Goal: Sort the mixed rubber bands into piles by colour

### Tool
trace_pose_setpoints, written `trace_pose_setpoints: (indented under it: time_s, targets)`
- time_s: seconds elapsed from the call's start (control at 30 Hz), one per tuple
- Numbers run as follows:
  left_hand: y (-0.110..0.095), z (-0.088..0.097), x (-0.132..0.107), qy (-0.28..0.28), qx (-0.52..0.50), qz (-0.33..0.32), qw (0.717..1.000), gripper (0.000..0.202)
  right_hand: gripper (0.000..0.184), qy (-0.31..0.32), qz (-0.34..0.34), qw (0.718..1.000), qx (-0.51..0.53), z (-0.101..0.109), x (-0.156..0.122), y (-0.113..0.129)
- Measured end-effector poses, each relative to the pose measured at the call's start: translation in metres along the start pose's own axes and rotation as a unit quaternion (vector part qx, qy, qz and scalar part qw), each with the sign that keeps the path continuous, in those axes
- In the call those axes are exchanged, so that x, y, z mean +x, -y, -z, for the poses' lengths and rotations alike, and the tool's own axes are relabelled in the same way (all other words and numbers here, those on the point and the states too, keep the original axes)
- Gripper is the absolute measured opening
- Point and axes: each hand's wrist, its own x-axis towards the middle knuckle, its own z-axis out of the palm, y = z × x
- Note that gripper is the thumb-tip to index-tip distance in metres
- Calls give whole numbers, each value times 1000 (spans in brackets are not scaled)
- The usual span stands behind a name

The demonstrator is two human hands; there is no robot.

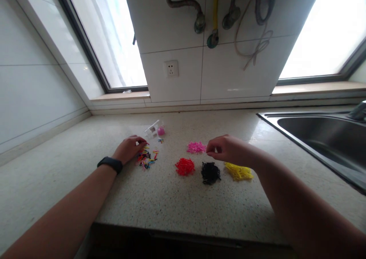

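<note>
My left hand, with a dark band on its wrist, pinches at the far edge of a mixed pile of small coloured rubber bands. A bit of red shows at its fingertips. My right hand hovers with thumb and fingertips together, just right of a pink rubber band pile; whatever it may hold is too small to see. Nearer me lie a red pile, a black pile and a yellow pile, the yellow one partly beneath my right wrist.
A clear plastic container with a pink ball-like item lies behind the mixed pile, a few loose bands beside it. At right, a steel sink is set into the speckled counter. A wall socket and hoses are above.
</note>
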Motion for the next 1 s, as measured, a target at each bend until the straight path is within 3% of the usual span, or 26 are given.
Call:
trace_pose_setpoints:
  time_s: [0.23,0.33,0.43,0.57,0.63,0.77,0.87,1.0]
  targets:
    - [1,1,0,9,15,18,1000,37,15,-63,-26,998,1,7,-3,-18]
    - [-10,5,1,-11,-1,38,999,35,16,-92,-58,994,12,7,-4,-28]
    - [-44,11,2,-32,-63,58,996,38,17,-110,-73,991,9,4,-4,-38]
    - [-118,19,-8,-19,-233,25,972,38,19,-128,-88,988,22,-2,-4,-48]
    - [-153,23,-20,21,-355,37,934,37,20,-124,-90,988,25,-3,-4,-50]
    - [-202,30,-49,109,-579,101,802,32,20,-121,-85,989,19,-2,-5,-49]
    - [-221,34,-67,149,-663,118,724,29,20,-129,-83,988,26,-1,-4,-46]
    - [-234,35,-80,190,-711,132,664,28,22,-134,-80,987,34,-2,-4,-44]
